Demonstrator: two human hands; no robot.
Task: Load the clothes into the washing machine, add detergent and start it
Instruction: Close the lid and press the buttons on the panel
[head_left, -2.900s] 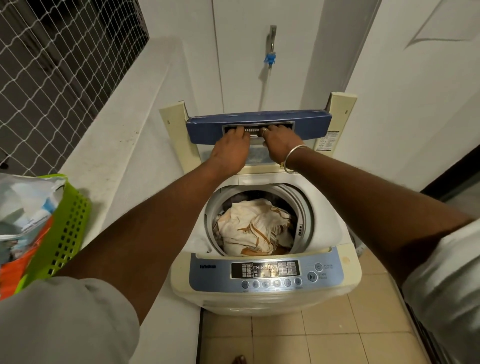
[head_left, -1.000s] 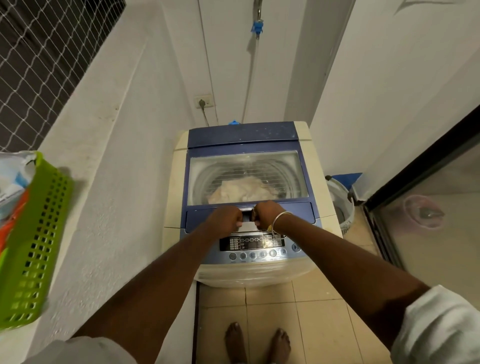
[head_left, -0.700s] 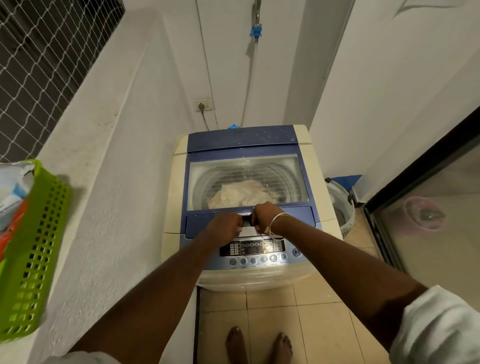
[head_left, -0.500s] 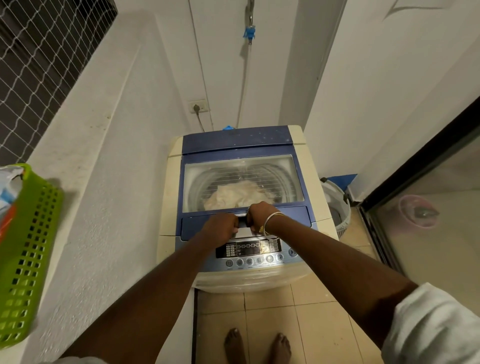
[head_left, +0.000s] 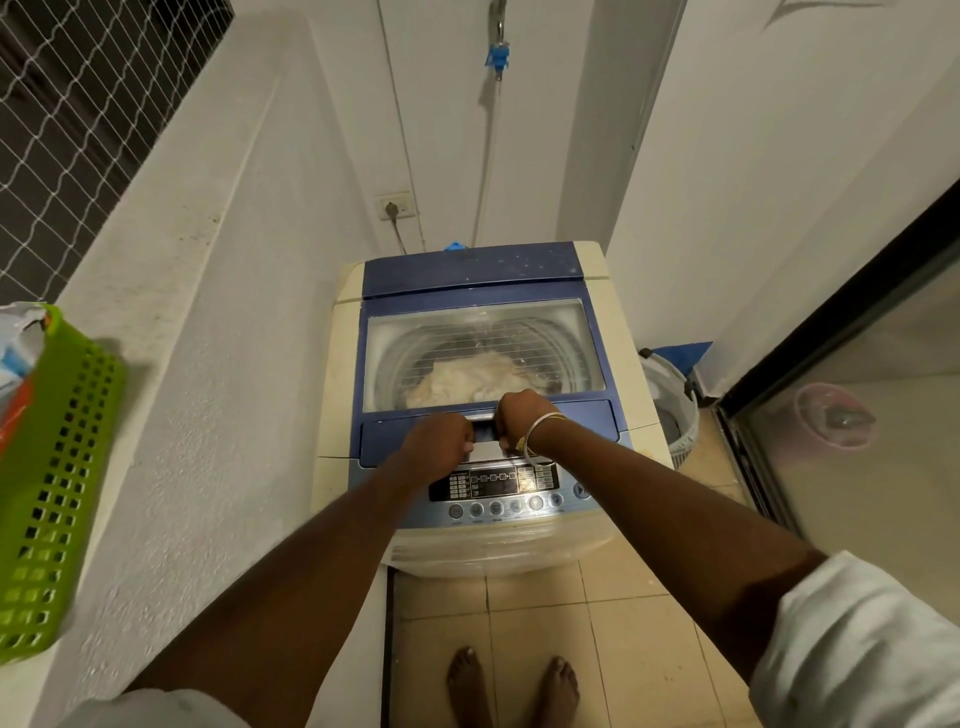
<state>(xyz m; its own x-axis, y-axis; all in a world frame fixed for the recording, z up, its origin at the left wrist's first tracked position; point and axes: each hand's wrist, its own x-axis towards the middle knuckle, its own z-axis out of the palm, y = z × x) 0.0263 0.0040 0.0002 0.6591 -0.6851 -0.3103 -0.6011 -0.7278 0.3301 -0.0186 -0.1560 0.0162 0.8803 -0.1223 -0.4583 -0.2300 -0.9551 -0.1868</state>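
Note:
The cream top-load washing machine (head_left: 618, 322) stands in front of me with its blue lid (head_left: 467, 270) lying flat and closed. Through the lid's clear window I see cream-coloured clothes (head_left: 467, 382) in the drum. My left hand (head_left: 439, 441) and my right hand (head_left: 519, 415), which wears a bangle, both have their fingers curled into the lid handle (head_left: 483, 431) at the lid's front edge. Just below my hands sits the control panel (head_left: 498, 491) with a dark display and a row of round buttons.
A green plastic basket (head_left: 47, 483) holding packets sits on the white ledge at the left. A white laundry basket (head_left: 670, 400) stands on the floor right of the machine. A glass sliding door (head_left: 852, 395) closes the right side. My bare feet stand on tiled floor.
The lid stood upright with both hands on its handle; I have brought it down flat over the drum. Over the last second the hands have stayed on the handle.

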